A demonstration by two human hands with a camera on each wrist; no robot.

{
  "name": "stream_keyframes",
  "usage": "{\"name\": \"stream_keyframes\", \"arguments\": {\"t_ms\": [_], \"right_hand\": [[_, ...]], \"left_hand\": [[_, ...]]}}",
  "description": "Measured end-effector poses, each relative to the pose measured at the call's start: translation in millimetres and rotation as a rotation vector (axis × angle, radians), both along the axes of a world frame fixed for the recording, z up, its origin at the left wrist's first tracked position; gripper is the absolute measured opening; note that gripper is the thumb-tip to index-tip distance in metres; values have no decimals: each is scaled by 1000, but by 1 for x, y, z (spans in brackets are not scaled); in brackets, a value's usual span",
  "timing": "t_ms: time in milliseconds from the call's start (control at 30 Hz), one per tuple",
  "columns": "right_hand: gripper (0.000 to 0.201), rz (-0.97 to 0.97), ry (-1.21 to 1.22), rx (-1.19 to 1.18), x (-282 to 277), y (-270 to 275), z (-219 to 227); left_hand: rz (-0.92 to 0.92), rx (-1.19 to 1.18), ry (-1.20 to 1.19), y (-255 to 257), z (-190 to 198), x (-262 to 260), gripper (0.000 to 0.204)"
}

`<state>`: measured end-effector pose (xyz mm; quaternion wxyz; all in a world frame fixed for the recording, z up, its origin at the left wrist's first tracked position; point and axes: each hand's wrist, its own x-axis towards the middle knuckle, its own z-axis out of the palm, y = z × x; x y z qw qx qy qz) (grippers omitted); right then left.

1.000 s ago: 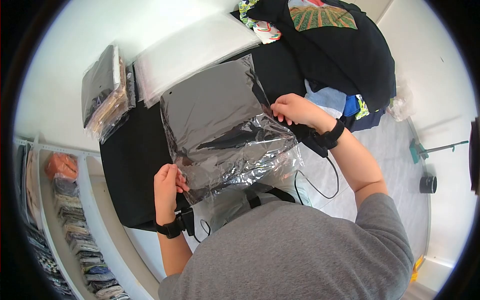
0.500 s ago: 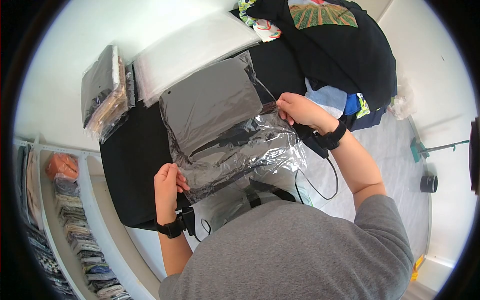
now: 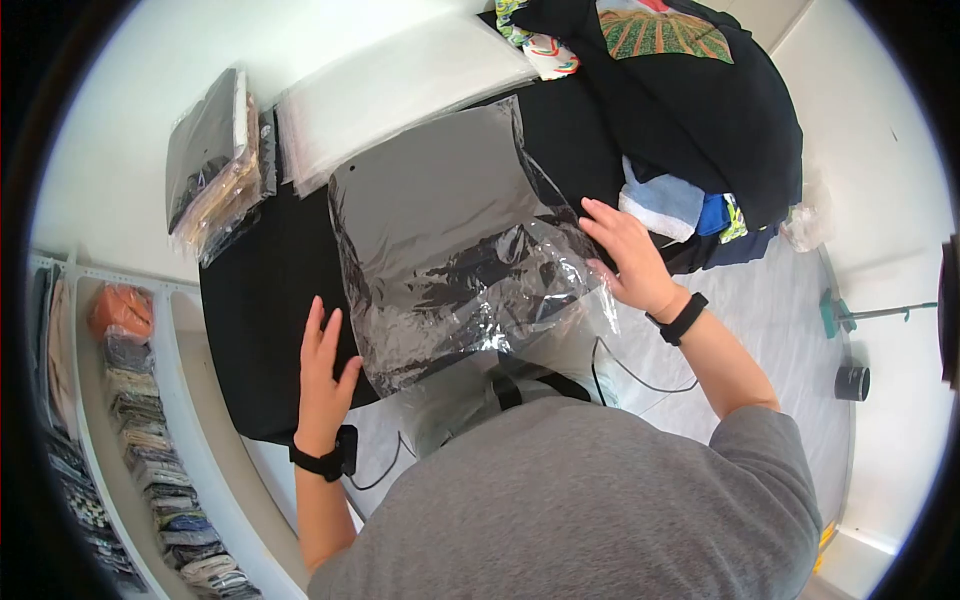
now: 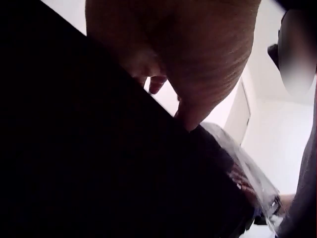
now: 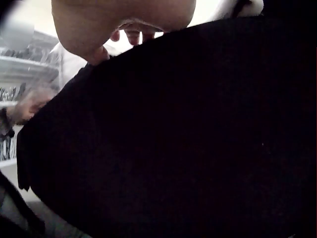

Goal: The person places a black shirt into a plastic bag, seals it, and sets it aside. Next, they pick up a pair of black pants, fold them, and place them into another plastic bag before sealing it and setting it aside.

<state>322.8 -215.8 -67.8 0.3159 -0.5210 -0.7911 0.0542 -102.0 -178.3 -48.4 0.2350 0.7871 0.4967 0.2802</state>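
Note:
A dark folded item in a clear plastic bag (image 3: pixel 430 200) lies on the black-covered table, its loose clear end hanging over the front edge. The left hand (image 3: pixel 325 385) is beside the bag's lower left side, fingers spread and holding nothing. At the bag's right edge is the right hand (image 3: pixel 630 255), fingers extended, its thumb near the loose plastic; whether it touches is unclear. In the left wrist view the left hand (image 4: pixel 183 49) is at the dark table edge, with clear plastic (image 4: pixel 242 158) beyond. The right wrist view shows the right hand (image 5: pixel 124 25) over the black cloth.
Bagged garments (image 3: pixel 205 160) are stacked at the back left, beside a sheaf of clear bags (image 3: pixel 400 85). A black printed shirt (image 3: pixel 690 110) and other clothes pile up at the right. Shelves of packed garments (image 3: pixel 165 450) stand at the lower left.
Both hands have let go of the bag's edges and their fingers have spread. The left hand has moved slightly left, and the right hand slightly right and down. The loose plastic has settled lower.

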Motion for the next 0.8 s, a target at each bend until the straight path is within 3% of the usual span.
{"name": "stream_keyframes", "arguments": {"t_ms": [67,133,200,333,367,500,567,700,800], "right_hand": [[63,24,-97,132,-6,1,-7],[59,42,-104,155,-10,9,-5],[53,138,-257,181,-12,17,3],[38,229,-207,31,-1,24,17],[29,217,-134,-38,0,24,19],[23,230,96,-275,6,23,18],[22,216,142,-256,4,20,23],[19,215,273,-245,-2,17,27],[18,199,315,-229,-7,26,41]], "left_hand": [[-128,154,139,1,4,9,66],[-154,152,135,8,6,11,67],[-300,261,268,15,5,12,58],[-415,317,211,28,10,11,35],[-427,287,168,29,13,10,33],[-439,191,103,24,16,13,34],[-349,357,47,16,20,21,32],[-446,300,-15,15,15,25,21],[-349,295,-94,33,31,22,15]]}}
